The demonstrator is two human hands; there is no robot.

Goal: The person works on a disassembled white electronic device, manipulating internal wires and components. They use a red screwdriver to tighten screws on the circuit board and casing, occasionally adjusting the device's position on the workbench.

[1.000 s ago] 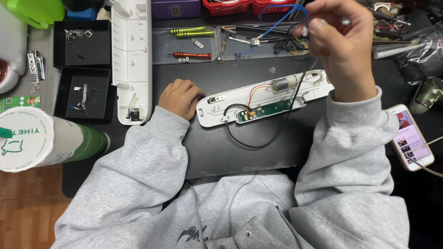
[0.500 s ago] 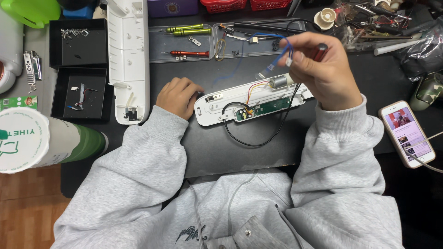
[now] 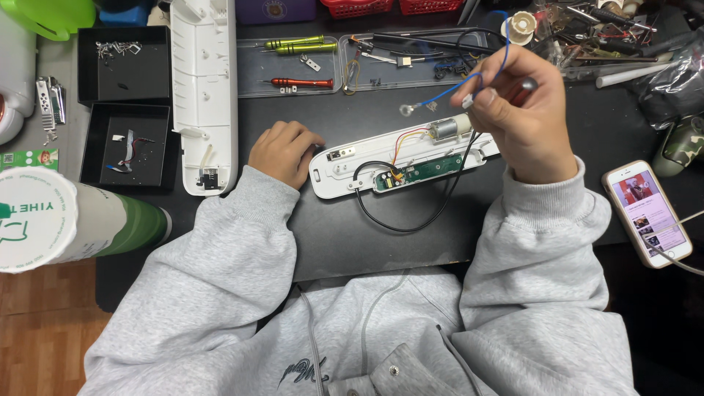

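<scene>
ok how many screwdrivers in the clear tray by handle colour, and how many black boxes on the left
yellow-green screwdrivers: 2
red screwdriver: 1
black boxes: 2
total: 5

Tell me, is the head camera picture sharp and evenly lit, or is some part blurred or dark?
In the head view, light is even and soft, without hard shadows; the green circuit board in the open white casing is sharp; the right hand holding the blue wire is slightly soft; the black mat swallows detail; the phone screen is bright.
</scene>
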